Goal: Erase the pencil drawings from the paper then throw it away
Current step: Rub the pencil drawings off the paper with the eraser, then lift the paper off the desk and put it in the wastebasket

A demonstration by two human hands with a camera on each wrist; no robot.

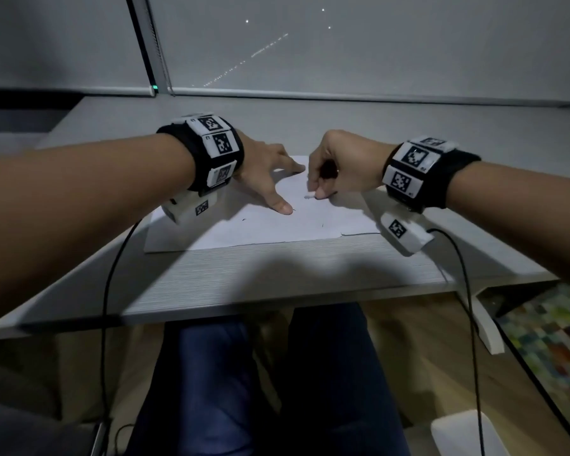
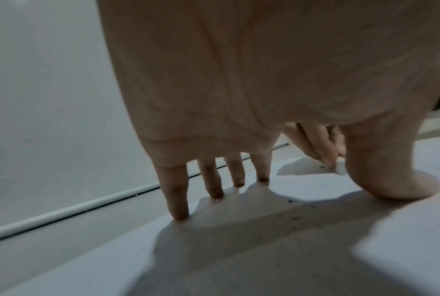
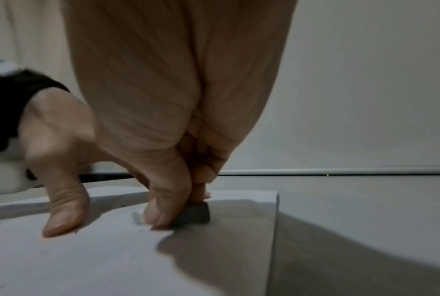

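A white sheet of paper lies on the grey desk, with a few small pencil marks near its front. My left hand is spread open, fingertips and thumb pressing the paper flat. My right hand pinches a small eraser between thumb and fingers and holds it down on the sheet, just right of the left hand. In the right wrist view the eraser looks dark in shadow under the right hand. The left wrist view shows the eraser as white.
A closed blind fills the back beyond the desk. Cables hang from both wrists over the front edge. Below are my legs, a white object on the floor at the lower right and a colourful rug.
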